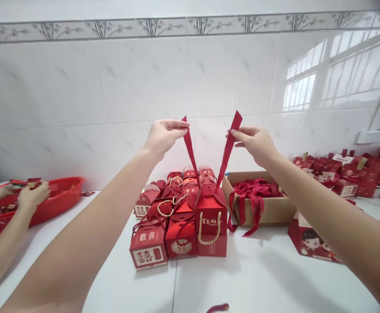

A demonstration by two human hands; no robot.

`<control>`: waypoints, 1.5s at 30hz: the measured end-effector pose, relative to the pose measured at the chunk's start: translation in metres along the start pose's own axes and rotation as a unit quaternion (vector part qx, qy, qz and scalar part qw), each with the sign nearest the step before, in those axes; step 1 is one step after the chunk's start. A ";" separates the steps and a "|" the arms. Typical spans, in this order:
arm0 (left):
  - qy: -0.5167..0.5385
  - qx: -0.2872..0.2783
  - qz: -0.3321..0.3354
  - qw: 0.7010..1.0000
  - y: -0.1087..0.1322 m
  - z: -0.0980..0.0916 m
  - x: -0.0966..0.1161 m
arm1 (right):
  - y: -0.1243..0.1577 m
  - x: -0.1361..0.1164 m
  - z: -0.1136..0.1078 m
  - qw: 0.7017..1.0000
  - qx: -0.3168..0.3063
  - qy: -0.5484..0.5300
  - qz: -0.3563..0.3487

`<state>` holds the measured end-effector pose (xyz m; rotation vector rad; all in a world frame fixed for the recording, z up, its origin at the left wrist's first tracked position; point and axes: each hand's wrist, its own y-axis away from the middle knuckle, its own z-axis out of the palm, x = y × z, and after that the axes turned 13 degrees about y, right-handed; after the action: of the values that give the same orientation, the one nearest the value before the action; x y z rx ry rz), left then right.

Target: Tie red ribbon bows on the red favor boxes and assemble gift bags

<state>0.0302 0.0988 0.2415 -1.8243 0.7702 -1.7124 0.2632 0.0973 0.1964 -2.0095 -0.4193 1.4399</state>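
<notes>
My left hand (pixel 166 135) pinches one end of a dark red ribbon (pixel 226 155); my right hand (pixel 252 141) pinches its other end. Both ends are held up and apart in a V. The ribbon runs down to the top of a red gift box (pixel 211 217) with a cream rope handle on its front. How the ribbon passes through the box top is hidden. Close behind and to the left stand several more red gift boxes (pixel 148 245), some with cord handles, packed together on the white table.
A cardboard box (pixel 275 211) of red ribbons stands right of the gift boxes. More red boxes (pixel 356 174) fill the far right. At left, another person's hands (pixel 33 198) hold small packets over a red plastic basin (pixel 69 191). A tiled wall rises behind.
</notes>
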 end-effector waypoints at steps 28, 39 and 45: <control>0.045 -0.033 -0.075 0.996 -0.008 -0.007 0.013 | -0.007 -0.027 0.004 0.983 -0.106 -0.129 0.079; 0.014 -0.082 -0.070 0.994 -0.004 0.015 0.024 | -0.006 -0.046 0.011 0.988 -0.099 -0.105 0.062; -0.022 -0.108 -0.028 0.994 -0.005 0.035 0.030 | -0.008 -0.054 0.025 0.984 -0.162 -0.075 -0.011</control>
<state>0.0663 0.0801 0.2637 -2.0388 0.9241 -1.6724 0.2212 0.0796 0.2359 -2.1408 -0.7834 1.5985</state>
